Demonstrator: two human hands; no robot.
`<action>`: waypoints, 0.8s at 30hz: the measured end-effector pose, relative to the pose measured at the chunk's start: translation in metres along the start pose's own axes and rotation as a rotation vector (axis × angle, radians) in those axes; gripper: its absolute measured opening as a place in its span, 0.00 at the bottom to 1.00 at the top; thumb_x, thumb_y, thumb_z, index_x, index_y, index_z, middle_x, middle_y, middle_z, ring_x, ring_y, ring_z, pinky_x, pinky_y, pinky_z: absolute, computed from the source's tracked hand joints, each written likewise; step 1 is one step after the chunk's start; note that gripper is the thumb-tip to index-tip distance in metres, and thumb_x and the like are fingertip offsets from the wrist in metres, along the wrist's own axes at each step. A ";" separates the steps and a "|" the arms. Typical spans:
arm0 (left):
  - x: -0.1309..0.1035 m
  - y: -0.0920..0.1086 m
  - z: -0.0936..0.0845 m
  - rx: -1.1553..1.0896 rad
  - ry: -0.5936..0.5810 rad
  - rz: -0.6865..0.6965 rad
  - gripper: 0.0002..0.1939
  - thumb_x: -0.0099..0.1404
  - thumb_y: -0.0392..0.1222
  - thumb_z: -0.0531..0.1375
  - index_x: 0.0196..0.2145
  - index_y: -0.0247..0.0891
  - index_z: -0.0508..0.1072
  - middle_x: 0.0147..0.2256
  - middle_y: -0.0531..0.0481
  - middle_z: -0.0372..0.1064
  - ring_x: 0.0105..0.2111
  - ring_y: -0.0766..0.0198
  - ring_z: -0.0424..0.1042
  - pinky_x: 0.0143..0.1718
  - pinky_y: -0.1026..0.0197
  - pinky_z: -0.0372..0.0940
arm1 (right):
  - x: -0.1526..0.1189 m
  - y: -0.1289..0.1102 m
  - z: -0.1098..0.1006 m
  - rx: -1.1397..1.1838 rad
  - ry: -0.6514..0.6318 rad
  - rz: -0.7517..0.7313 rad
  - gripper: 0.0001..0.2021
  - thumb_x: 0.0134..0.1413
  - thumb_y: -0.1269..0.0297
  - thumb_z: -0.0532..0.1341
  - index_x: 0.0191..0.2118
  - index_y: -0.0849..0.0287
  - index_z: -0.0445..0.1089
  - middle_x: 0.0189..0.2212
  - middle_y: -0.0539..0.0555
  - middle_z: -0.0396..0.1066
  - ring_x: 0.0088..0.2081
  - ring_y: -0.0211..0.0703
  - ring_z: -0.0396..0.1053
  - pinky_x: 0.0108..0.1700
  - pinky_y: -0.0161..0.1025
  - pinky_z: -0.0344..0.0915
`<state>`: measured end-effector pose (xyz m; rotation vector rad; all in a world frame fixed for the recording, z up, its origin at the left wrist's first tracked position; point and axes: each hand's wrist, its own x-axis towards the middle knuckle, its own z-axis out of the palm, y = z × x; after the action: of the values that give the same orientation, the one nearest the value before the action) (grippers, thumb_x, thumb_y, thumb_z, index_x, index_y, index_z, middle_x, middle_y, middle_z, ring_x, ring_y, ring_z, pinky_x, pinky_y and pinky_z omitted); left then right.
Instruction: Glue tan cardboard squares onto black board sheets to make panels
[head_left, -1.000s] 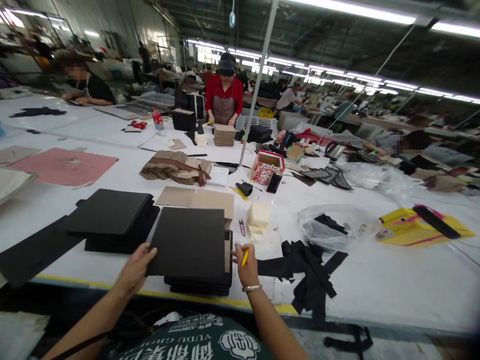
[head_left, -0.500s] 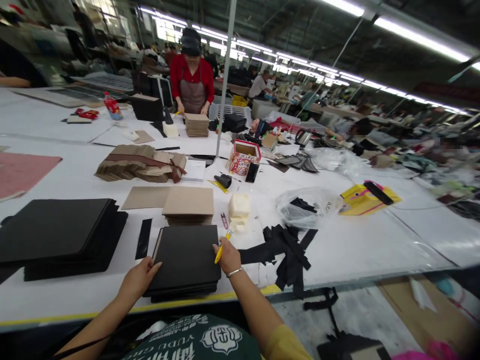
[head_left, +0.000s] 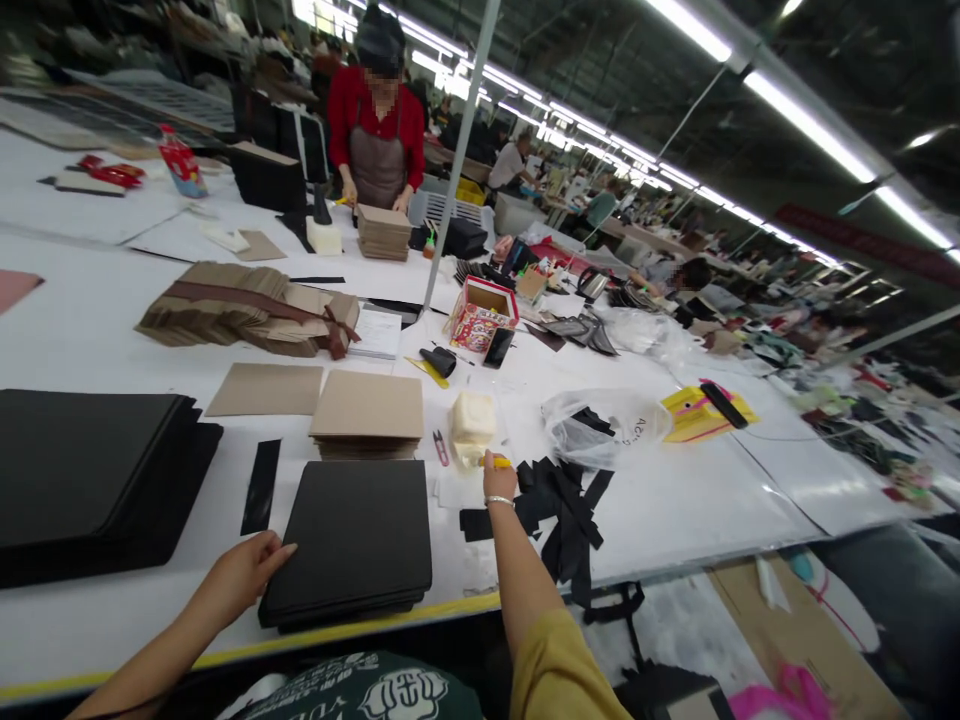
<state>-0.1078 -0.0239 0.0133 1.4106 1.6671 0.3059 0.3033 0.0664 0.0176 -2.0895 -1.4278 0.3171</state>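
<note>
My left hand [head_left: 244, 570] rests with fingertips on the near left edge of a small stack of black square boards [head_left: 351, 540] at the table's front edge. Farther out, my right hand [head_left: 499, 480] grips a yellow pen-like tool [head_left: 501, 462] and hovers beside a cream block [head_left: 474, 422] and a heap of black strips [head_left: 559, 505]. A silver bracelet circles my right wrist. A stack of brown cardboard squares [head_left: 369, 410] lies just behind the black stack.
A large pile of black sheets [head_left: 82, 480] lies at the left, a loose black strip [head_left: 261, 485] beside it. A bundled brown stack [head_left: 240, 310], a clear bag [head_left: 600, 425] and a red box [head_left: 480, 315] sit farther back. A person in red [head_left: 376, 130] works opposite.
The black board came down onto the stack. My right hand left the stack and reached forward to the right toward the cream block. The view swung right.
</note>
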 end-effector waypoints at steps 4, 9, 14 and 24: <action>0.000 0.002 -0.004 -0.035 -0.014 0.014 0.15 0.53 0.54 0.51 0.21 0.40 0.59 0.14 0.58 0.56 0.16 0.66 0.60 0.19 0.66 0.52 | 0.011 -0.007 0.008 0.020 -0.076 0.009 0.14 0.51 0.56 0.52 0.26 0.59 0.70 0.22 0.52 0.69 0.26 0.39 0.65 0.30 0.33 0.58; 0.002 0.006 -0.008 0.048 0.013 0.053 0.14 0.55 0.53 0.51 0.21 0.40 0.58 0.15 0.57 0.58 0.18 0.65 0.62 0.21 0.66 0.52 | 0.011 -0.010 -0.006 0.081 -0.155 -0.011 0.11 0.49 0.60 0.54 0.25 0.57 0.70 0.20 0.50 0.70 0.28 0.38 0.67 0.34 0.33 0.60; -0.002 0.007 -0.015 0.229 0.036 0.102 0.16 0.56 0.55 0.50 0.22 0.40 0.59 0.18 0.55 0.61 0.22 0.63 0.65 0.24 0.64 0.53 | 0.003 -0.006 -0.020 0.150 -0.139 0.083 0.11 0.49 0.60 0.54 0.28 0.58 0.71 0.20 0.49 0.70 0.23 0.37 0.68 0.29 0.33 0.63; 0.021 0.069 -0.030 0.415 0.420 0.619 0.12 0.63 0.43 0.48 0.40 0.37 0.65 0.37 0.45 0.66 0.40 0.59 0.66 0.43 0.58 0.59 | -0.014 -0.006 -0.027 0.210 0.019 0.274 0.15 0.52 0.59 0.46 0.24 0.60 0.65 0.14 0.55 0.66 0.16 0.41 0.67 0.19 0.36 0.61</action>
<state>-0.0837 0.0270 0.0674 2.2990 1.6341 0.6678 0.3061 0.0460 0.0414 -2.1048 -1.0468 0.5300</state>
